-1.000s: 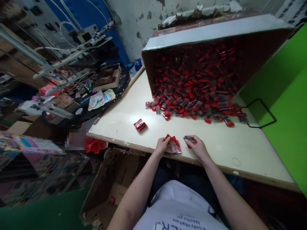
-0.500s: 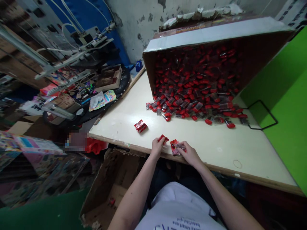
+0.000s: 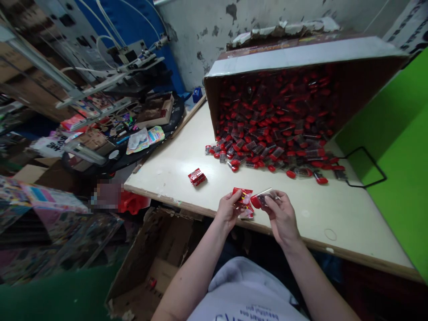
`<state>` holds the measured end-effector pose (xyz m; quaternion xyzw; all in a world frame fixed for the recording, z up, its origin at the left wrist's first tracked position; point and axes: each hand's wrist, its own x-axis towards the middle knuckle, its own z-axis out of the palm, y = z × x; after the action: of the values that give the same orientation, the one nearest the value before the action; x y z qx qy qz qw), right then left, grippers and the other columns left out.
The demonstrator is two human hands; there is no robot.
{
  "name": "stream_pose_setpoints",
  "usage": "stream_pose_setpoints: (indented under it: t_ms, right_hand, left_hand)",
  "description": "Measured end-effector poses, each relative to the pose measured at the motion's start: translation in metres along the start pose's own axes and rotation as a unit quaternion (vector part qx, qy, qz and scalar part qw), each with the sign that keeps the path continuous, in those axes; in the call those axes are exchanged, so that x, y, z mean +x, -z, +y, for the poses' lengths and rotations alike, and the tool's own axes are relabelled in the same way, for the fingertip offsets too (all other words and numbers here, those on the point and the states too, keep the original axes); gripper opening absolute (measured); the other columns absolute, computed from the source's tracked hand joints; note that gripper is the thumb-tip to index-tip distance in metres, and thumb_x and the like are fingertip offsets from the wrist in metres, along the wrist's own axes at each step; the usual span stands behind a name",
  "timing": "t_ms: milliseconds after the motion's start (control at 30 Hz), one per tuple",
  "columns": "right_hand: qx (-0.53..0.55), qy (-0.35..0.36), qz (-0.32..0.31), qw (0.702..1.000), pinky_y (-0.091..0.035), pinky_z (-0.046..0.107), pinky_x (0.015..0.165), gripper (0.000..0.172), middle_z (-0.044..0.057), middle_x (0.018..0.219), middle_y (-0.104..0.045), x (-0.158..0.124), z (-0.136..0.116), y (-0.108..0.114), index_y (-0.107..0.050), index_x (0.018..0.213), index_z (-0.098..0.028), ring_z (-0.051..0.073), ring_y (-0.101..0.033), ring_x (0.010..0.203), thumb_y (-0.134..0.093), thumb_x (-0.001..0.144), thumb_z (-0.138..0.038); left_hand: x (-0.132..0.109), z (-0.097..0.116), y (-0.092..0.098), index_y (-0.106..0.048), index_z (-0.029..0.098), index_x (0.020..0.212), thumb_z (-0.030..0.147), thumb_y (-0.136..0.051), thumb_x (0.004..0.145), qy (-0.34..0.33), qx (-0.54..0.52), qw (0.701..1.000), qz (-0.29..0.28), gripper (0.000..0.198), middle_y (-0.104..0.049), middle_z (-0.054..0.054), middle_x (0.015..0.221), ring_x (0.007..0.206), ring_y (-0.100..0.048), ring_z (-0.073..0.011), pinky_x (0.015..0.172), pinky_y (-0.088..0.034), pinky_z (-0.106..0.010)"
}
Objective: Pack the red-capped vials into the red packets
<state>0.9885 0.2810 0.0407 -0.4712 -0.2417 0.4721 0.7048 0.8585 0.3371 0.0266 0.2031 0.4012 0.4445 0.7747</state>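
My left hand (image 3: 227,209) pinches a small red printed packet (image 3: 244,201) just above the near edge of the pale table (image 3: 174,169). My right hand (image 3: 282,214) grips a clear tube with a red cap (image 3: 264,198), its red end touching the packet. Both hands are closed and meet in front of me. Another red packet (image 3: 197,176) lies flat on the table to the left. A big cardboard box (image 3: 301,49) lies on its side at the back, spilling several red-capped tubes (image 3: 267,156) onto the table.
An open cardboard carton (image 3: 157,263) stands on the floor below the table's near edge. A cluttered round table with a machine (image 3: 133,116) is at the left. A green surface (image 3: 394,147) with a black wire loop (image 3: 368,169) borders the table on the right.
Both hands have lifted from the table edge and come together. My right hand now holds the red-capped tube up against the packet in my left hand.
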Motion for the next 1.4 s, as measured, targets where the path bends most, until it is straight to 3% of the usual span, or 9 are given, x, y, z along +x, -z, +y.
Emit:
stream_pose_setpoints:
  t_ms: [167, 467, 700, 867, 1133, 1400]
  right_hand:
    - [-0.042, 0.035, 0.031, 0.998, -0.052, 0.019, 0.058, 0.051, -0.002, 0.085, -0.063, -0.005, -0.003, 0.0, -0.054, 0.113, -0.028, 0.011, -0.06, 0.072, -0.076, 0.068, -0.03]
    - [-0.145, 0.086, 0.014, 0.986, -0.055, 0.024, 0.057, 0.041, 0.001, 0.085, -0.063, -0.004, 0.0, 0.0, -0.056, 0.11, -0.025, 0.015, -0.062, 0.075, -0.071, 0.073, -0.035]
    - [-0.222, 0.149, 0.025, 0.963, -0.057, 0.034, 0.069, 0.042, 0.003, 0.09, -0.064, -0.003, 0.006, 0.003, -0.055, 0.112, -0.024, 0.018, -0.064, 0.078, -0.07, 0.074, -0.038]
    - [-0.183, 0.112, 0.019, 0.976, -0.056, 0.035, 0.07, 0.042, 0.0, 0.08, -0.065, -0.001, 0.013, 0.007, -0.051, 0.106, -0.024, 0.018, -0.064, 0.073, -0.072, 0.072, -0.038]
    - [-0.217, 0.092, 0.017, 0.972, -0.052, 0.029, 0.064, 0.04, 0.0, 0.079, -0.066, -0.001, 0.021, 0.014, -0.048, 0.096, -0.024, 0.017, -0.064, 0.07, -0.074, 0.07, -0.039]
    - [-0.271, 0.149, 0.035, 0.95, -0.051, 0.032, 0.067, 0.039, 0.0, 0.08, -0.064, -0.005, 0.031, 0.017, -0.05, 0.095, -0.023, 0.017, -0.063, 0.07, -0.074, 0.07, -0.039]
  left_hand:
    - [0.001, 0.0, 0.0, -0.063, 0.011, 0.071, 0.04, -0.08, 0.058, -0.057, 0.017, 0.998, 0.03, 0.036, -0.059, -0.001, 0.062, 0.05, -0.05, -0.0072, 0.042, -0.036, -0.018]
    - [-0.004, 0.002, -0.006, -0.063, 0.011, 0.069, 0.041, -0.078, 0.061, -0.083, 0.055, 0.995, 0.028, 0.035, -0.059, -0.001, 0.062, 0.05, -0.05, -0.0076, 0.043, -0.036, -0.019]
    - [-0.006, 0.002, -0.004, -0.065, 0.009, 0.069, 0.04, -0.077, 0.061, -0.115, 0.138, 0.983, 0.036, 0.034, -0.061, -0.004, 0.062, 0.049, -0.053, -0.0093, 0.043, -0.038, -0.02]
    - [-0.008, -0.002, 0.0, -0.064, 0.011, 0.07, 0.04, -0.076, 0.063, -0.142, 0.138, 0.98, 0.025, 0.032, -0.061, -0.003, 0.064, 0.057, -0.057, -0.0122, 0.052, -0.048, -0.023]
    - [-0.017, -0.007, -0.002, -0.059, 0.014, 0.088, 0.032, -0.081, 0.059, -0.098, 0.062, 0.993, -0.002, 0.04, -0.067, -0.006, 0.084, 0.07, -0.064, -0.0159, 0.061, -0.053, -0.027]
    - [-0.017, -0.012, -0.003, -0.055, 0.014, 0.093, 0.027, -0.083, 0.056, -0.065, 0.038, 0.997, 0.031, 0.048, -0.07, -0.007, 0.08, 0.065, -0.066, -0.015, 0.065, -0.052, -0.027]
